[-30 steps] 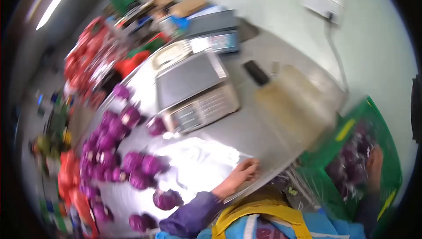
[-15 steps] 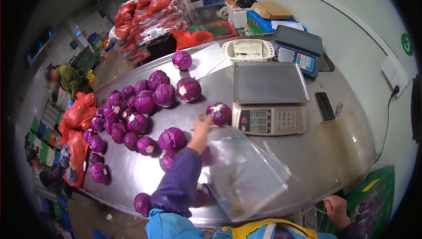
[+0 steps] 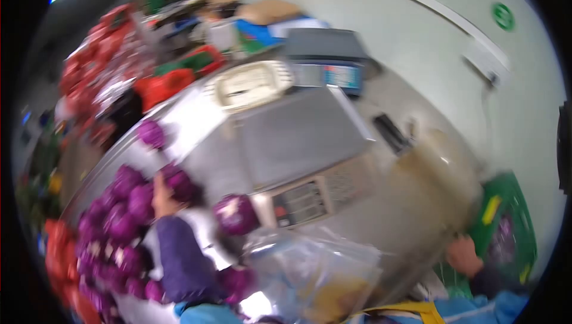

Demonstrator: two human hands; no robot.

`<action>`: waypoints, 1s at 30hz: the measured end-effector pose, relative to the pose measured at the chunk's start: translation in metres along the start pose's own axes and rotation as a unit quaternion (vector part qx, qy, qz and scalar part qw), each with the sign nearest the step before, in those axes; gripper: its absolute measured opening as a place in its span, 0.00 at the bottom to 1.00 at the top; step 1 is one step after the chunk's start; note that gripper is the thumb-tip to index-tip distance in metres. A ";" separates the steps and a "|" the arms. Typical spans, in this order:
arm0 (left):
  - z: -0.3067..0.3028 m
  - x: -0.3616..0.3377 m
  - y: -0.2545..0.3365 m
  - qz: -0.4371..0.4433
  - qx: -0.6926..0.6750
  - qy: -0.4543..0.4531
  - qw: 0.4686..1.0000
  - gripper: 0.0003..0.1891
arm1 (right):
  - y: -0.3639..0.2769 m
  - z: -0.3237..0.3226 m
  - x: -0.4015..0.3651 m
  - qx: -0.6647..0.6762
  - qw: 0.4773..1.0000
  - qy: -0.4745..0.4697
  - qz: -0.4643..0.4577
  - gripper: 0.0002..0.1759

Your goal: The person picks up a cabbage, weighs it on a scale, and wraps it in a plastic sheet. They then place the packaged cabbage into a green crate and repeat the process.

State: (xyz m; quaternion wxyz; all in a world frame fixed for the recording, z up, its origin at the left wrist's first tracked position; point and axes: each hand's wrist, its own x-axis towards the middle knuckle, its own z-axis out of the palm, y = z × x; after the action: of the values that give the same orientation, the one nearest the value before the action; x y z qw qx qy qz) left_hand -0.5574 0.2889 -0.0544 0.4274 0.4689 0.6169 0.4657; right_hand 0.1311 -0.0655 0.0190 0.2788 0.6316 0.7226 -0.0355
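Observation:
My left hand (image 3: pixel 164 197) reaches over the table to a red cabbage (image 3: pixel 179 183) and lies against its near left side. Blur hides how its fingers are set. Another red cabbage (image 3: pixel 236 214) rests beside the front scale (image 3: pixel 304 196). My right hand (image 3: pixel 463 256) is low on the right, next to the green crate (image 3: pixel 517 205). Its fingers look curled in, and what they may hold cannot be made out. A clear plastic bag (image 3: pixel 310 270) lies flat at the table's near edge, in front of the scale.
Several red cabbages (image 3: pixel 122 222) are heaped on the left of the steel table. A white basket (image 3: pixel 253 84), a second scale (image 3: pixel 326 50) and a phone (image 3: pixel 390 133) lie beyond the front scale. Red sacks (image 3: pixel 107 56) are stacked behind the table.
The view has swung right and blurred. My left hand has gone from the cabbage beside the scale to one farther left and back. My right hand stays low by the crate.

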 end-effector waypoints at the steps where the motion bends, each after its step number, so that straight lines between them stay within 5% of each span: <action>1: 0.004 0.003 0.010 -0.224 -0.303 -0.022 0.926 0.38 | -0.002 -0.016 0.009 0.156 0.983 0.056 0.083 0.14; 2: -0.003 0.009 -0.020 -0.024 -0.111 -0.089 0.990 0.38 | 0.000 -0.015 0.017 0.227 0.957 0.135 0.118 0.16; 3: -0.015 0.019 -0.040 -0.104 -0.194 0.003 0.975 0.36 | 0.006 -0.025 0.027 0.244 0.954 0.114 0.135 0.22; 5: -0.009 0.027 -0.026 -0.244 -0.258 0.154 0.922 0.48 | 0.011 -0.040 0.052 0.206 0.943 0.216 0.147 0.32; 7: 0.006 0.019 -0.023 -0.235 -0.250 0.267 0.901 0.52 | 0.020 -0.040 0.074 0.128 0.942 0.217 0.223 0.38; 11: 0.001 0.002 -0.026 -0.219 -0.256 0.276 0.900 0.54 | 0.047 -0.009 0.110 0.146 0.916 0.221 0.300 0.44; 13: -0.004 -0.008 -0.017 -0.205 -0.266 0.250 0.908 0.53 | 0.049 0.003 0.120 0.192 0.938 0.063 0.281 0.47; 14: -0.007 -0.016 -0.010 -0.197 -0.274 0.221 0.915 0.52 | 0.045 0.008 0.120 0.197 0.939 0.066 0.275 0.47; 16: -0.015 -0.034 0.012 -0.169 -0.276 0.201 0.924 0.51 | 0.032 0.018 0.117 0.264 0.920 0.180 0.225 0.44; 23: 0.011 -0.120 0.109 -0.101 -0.334 0.196 0.916 0.41 | 0.010 0.028 0.086 0.261 0.937 0.202 0.114 0.23; 25: 0.022 -0.146 0.126 -0.081 -0.363 0.117 0.921 0.39 | -0.016 0.001 0.051 0.285 0.888 0.361 -0.016 0.17; 30: 0.109 -0.235 0.169 -0.081 -0.340 0.072 0.934 0.33 | -0.044 0.008 0.029 0.226 0.903 0.312 -0.189 0.13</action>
State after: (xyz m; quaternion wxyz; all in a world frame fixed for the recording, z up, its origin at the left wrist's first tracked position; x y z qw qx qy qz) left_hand -0.3758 0.0995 0.1096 0.5522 0.2089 0.4863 0.6441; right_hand 0.0914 -0.0519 -0.0138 -0.1232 0.5077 0.8512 -0.0510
